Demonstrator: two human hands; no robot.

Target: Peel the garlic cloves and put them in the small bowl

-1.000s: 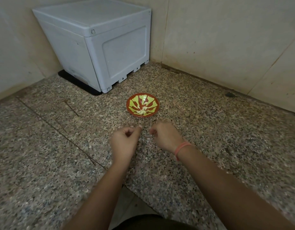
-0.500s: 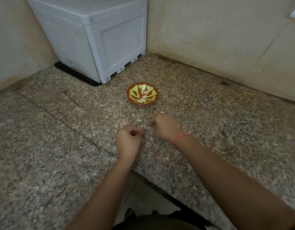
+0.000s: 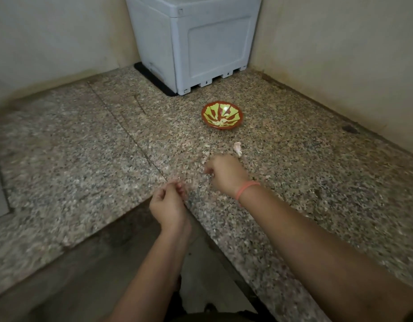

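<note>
The small red bowl [image 3: 222, 115] with a yellow-green pattern stands on the speckled granite counter [image 3: 293, 159], pale bits lying inside it. A pale garlic piece [image 3: 237, 148] lies on the counter just beyond my right hand [image 3: 226, 174]. That hand rests knuckles up with its fingers curled under, and what is under them is hidden. My left hand [image 3: 169, 205] hovers at the counter's front edge, blurred. Its fingertips are pinched together, seemingly on a small bit of garlic. A pink band circles my right wrist.
A grey plastic box [image 3: 196, 40] fills the back corner behind the bowl, with tiled walls on both sides. Small scraps of peel [image 3: 206, 146] lie near my right hand. The counter's inner corner edge [image 3: 193, 212] runs under my left hand, with the floor below.
My left hand has drawn back from beside the right hand to the counter's edge. The view has swung left, and the garlic piece beyond my right hand now shows.
</note>
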